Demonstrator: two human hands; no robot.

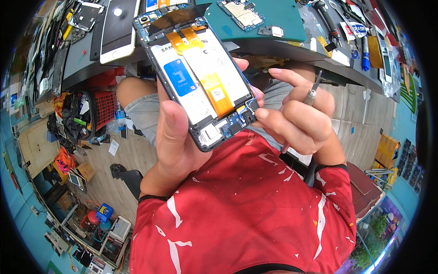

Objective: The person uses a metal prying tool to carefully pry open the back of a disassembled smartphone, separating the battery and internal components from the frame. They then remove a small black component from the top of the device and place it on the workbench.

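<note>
My left hand (175, 132) is closed around a smartphone (150, 59) with its back off, tilted in front of my chest. Its white battery (200, 68) carries a blue label and orange ribbon cables (219, 96). A dark film flap (178, 20) stands up over the phone's upper end. My right hand (301, 109) is at the lower right corner, thumb and index tips close to a thin looped cable (252, 106) beside the small lower circuit board (235, 121). Tucked between my right fingers is a slim screwdriver (311, 95), its metal tip pointing up and away from the phone.
On the bench, a white phone (119, 29) lies to the left and a circuit board (242, 16) rests on a green mat (283, 23). Tools and a blue marker (365, 54) crowd the right side. A red basket (104, 109) stands on the floor at left.
</note>
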